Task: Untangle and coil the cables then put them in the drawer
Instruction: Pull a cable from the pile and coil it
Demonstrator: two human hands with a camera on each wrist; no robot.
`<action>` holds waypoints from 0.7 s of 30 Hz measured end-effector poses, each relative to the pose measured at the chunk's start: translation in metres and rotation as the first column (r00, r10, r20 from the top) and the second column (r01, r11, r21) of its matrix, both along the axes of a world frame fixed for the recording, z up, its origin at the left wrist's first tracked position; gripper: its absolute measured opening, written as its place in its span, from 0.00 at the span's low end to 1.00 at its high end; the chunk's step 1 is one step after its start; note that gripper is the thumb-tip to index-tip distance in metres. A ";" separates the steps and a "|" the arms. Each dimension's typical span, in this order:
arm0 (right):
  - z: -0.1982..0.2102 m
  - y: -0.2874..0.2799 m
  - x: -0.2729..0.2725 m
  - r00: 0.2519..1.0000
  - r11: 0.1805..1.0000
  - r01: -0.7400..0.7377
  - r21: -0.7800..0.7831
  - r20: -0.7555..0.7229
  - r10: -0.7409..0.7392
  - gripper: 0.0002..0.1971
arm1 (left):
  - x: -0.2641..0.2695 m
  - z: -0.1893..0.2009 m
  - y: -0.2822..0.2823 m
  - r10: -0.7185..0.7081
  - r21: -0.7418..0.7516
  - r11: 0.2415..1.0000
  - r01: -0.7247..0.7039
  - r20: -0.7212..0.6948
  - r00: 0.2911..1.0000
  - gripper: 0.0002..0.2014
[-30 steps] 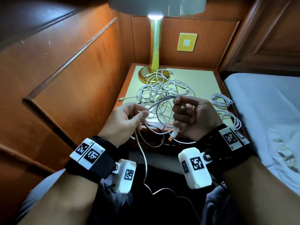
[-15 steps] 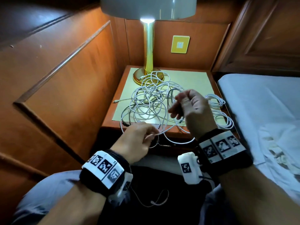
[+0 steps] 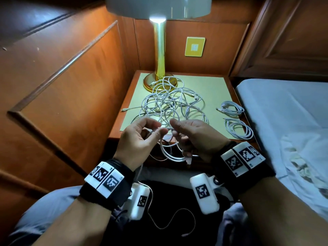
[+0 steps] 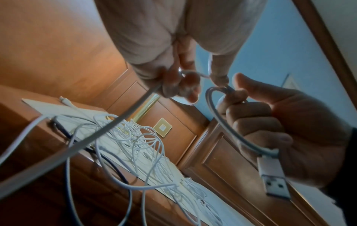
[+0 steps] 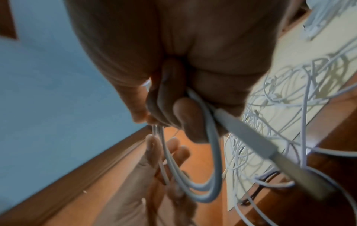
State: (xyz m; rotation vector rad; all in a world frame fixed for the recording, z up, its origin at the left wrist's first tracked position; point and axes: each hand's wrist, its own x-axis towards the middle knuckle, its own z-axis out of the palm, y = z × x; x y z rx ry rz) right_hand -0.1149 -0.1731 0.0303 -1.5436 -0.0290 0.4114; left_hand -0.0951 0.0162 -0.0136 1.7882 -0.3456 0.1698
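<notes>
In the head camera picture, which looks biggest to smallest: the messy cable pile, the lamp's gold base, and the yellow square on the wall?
1. tangled cable pile
2. lamp's gold base, partly covered by cables
3. yellow wall plate

The plate sits farther back, so its real size is unsure.

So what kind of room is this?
Most likely a bedroom, maybe in a hotel. A bed with a white sheet stands right beside a small wooden bedside table, a brass lamp is lit on it, and wood panelling covers the walls.

Head camera looks forward and down over both wrists onto the desk (image 3: 220, 89). Each wrist camera sits tight under its palm, aimed up along the fingers; all three share the cable tangle (image 3: 170, 103).
</notes>
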 end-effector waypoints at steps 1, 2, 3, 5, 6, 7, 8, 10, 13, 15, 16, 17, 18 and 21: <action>0.002 0.000 -0.001 1.000 0.999 -0.003 0.052 -0.016 0.004 0.19 | 0.000 0.001 -0.001 -0.043 -0.044 0.998 0.041 -0.049 0.998 0.13; 0.004 0.000 -0.002 0.999 0.995 0.001 0.102 -0.032 0.003 0.18 | -0.002 0.002 -0.002 -0.105 -0.091 0.991 0.097 -0.089 0.990 0.12; 0.005 0.000 -0.003 0.999 0.990 0.012 0.144 -0.047 -0.005 0.17 | -0.005 0.004 -0.004 -0.163 -0.134 0.980 0.147 -0.117 0.980 0.13; 0.004 0.002 -0.002 0.997 0.982 0.047 0.183 -0.068 -0.035 0.16 | -0.007 0.003 -0.007 -0.219 -0.197 0.962 0.189 -0.144 0.965 0.16; 0.003 0.003 -0.001 0.996 0.980 0.061 0.190 -0.082 -0.047 0.17 | -0.007 0.002 -0.008 -0.220 -0.219 0.958 0.185 -0.151 0.964 0.17; 0.001 0.005 -0.001 0.993 0.976 0.071 0.204 -0.102 -0.051 0.17 | -0.007 0.002 -0.010 -0.210 -0.235 0.957 0.171 -0.157 0.965 0.16; 0.001 0.006 -0.001 0.991 0.971 0.078 0.225 -0.127 -0.051 0.17 | -0.007 0.001 -0.010 -0.195 -0.244 0.958 0.152 -0.160 0.968 0.16; 0.001 0.007 -0.002 0.984 0.960 0.083 0.269 -0.174 -0.037 0.17 | -0.004 0.000 -0.011 -0.166 -0.244 0.962 0.121 -0.172 0.971 0.16; 0.005 0.006 -0.001 0.978 0.957 0.023 0.289 -0.206 0.039 0.15 | -0.003 0.000 -0.011 -0.168 -0.280 0.954 0.110 -0.194 0.966 0.19; 0.005 0.004 0.000 0.973 0.957 -0.013 0.291 -0.216 0.079 0.17 | -0.004 0.002 -0.011 -0.186 -0.316 0.942 0.111 -0.216 0.959 0.19; 0.005 0.003 0.001 0.971 0.954 -0.007 0.299 -0.227 0.078 0.18 | -0.004 0.003 -0.011 -0.184 -0.324 0.940 0.104 -0.227 0.956 0.16; 0.005 0.003 0.002 0.969 0.947 0.023 0.320 -0.239 0.057 0.19 | -0.002 0.005 -0.011 -0.167 -0.315 0.945 0.088 -0.233 0.958 0.12; 0.004 0.001 0.002 0.969 0.933 0.076 0.353 -0.248 0.015 0.19 | 0.001 0.004 -0.009 -0.130 -0.276 0.959 0.066 -0.222 0.966 0.09; 0.001 -0.014 0.003 0.951 0.842 0.282 0.460 -0.252 -0.181 0.20 | 0.011 -0.004 0.001 -0.025 -0.024 0.999 0.022 -0.117 0.993 0.03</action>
